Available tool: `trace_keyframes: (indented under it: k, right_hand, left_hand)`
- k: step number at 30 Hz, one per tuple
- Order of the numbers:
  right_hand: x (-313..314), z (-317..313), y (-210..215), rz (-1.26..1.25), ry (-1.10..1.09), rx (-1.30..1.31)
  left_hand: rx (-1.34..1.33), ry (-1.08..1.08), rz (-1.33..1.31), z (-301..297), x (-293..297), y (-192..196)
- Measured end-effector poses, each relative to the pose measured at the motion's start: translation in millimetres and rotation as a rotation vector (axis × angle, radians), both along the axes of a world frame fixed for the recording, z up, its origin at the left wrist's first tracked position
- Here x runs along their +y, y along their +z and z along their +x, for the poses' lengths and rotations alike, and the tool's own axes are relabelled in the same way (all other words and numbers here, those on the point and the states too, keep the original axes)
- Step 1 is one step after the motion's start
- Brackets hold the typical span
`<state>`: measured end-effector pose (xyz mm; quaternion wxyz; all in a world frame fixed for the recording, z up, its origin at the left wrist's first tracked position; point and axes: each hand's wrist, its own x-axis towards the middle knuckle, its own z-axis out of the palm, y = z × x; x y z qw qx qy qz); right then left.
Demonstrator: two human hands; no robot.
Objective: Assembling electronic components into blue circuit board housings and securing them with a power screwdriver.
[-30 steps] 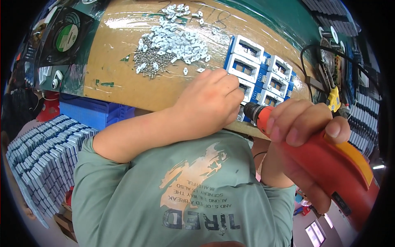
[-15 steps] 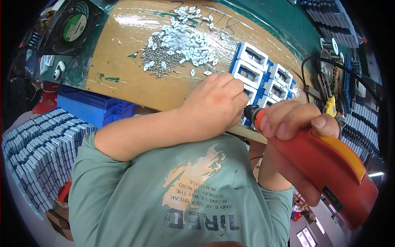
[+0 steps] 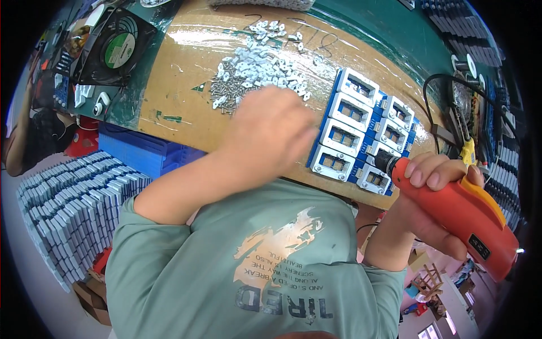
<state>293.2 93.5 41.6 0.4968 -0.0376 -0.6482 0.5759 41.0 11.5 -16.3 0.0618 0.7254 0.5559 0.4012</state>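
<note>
My right hand [image 3: 437, 183] is wrapped round a red electric screwdriver [image 3: 446, 209] with an orange lever and a black front collar. The tool points left, its tip over the right column of a blue circuit board panel [image 3: 363, 131] that carries several white rectangular frames [image 3: 341, 137] with screws in their ends. My left hand [image 3: 271, 130] is smeared by motion at the near edge of a heap of small white plastic pieces [image 3: 259, 62] and loose screws [image 3: 227, 90]. Its fingertips are too blurred to show whether they hold anything.
A black fan [image 3: 116, 48] stands at the left of the table [image 3: 175, 73]. Below it are a blue plastic crate [image 3: 138, 151] and stacked boards with white frames [image 3: 79, 203]. At the right lie a black cable [image 3: 427, 107], a yellow-handled tool [image 3: 467, 151] and wire spools [image 3: 464, 65].
My left hand has left the panel and moved left to the heap, uncovering the near frames. The screwdriver has shifted slightly up and right in view. The whole view has also shifted.
</note>
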Motion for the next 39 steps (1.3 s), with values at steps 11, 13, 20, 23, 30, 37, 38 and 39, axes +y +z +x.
trace_keyframes:
  k: [11,13,20,23,30,37,38,39]
  right_hand:
    - [4.2,-6.0,-9.4,-0.003,0.039,0.005]
    - [6.4,-4.6,-10.2,0.038,0.055,-0.017]
    - [4.3,-6.3,-10.0,0.026,0.053,-0.011]
    - [-1.1,-13.5,-8.4,-0.034,-0.047,0.006]
    - [-3.4,-12.8,-9.9,-0.072,-0.068,0.011]
    - [-4.6,-14.4,-9.0,-0.108,-0.089,0.021]
    - [-5.9,-15.4,-8.8,-0.108,-0.089,0.021]
    - [-7.2,-16.5,-8.5,-0.126,-0.105,0.023]
  left_hand:
    - [0.154,0.058,-0.182,-27.2,-9.4,1.5]
    - [0.080,0.032,-0.209,-30.9,-8.3,6.8]
    - [0.171,0.198,-0.236,-52.5,-20.9,12.7]
    - [0.192,0.198,-0.232,-52.2,-20.2,11.1]
    - [0.190,0.175,-0.214,-49.5,-15.7,11.3]
    - [0.236,0.156,-0.281,-50.4,-15.2,15.8]
    - [0.236,0.157,-0.280,-50.0,-15.1,15.3]
    - [0.224,0.155,-0.288,-49.3,-14.5,14.0]
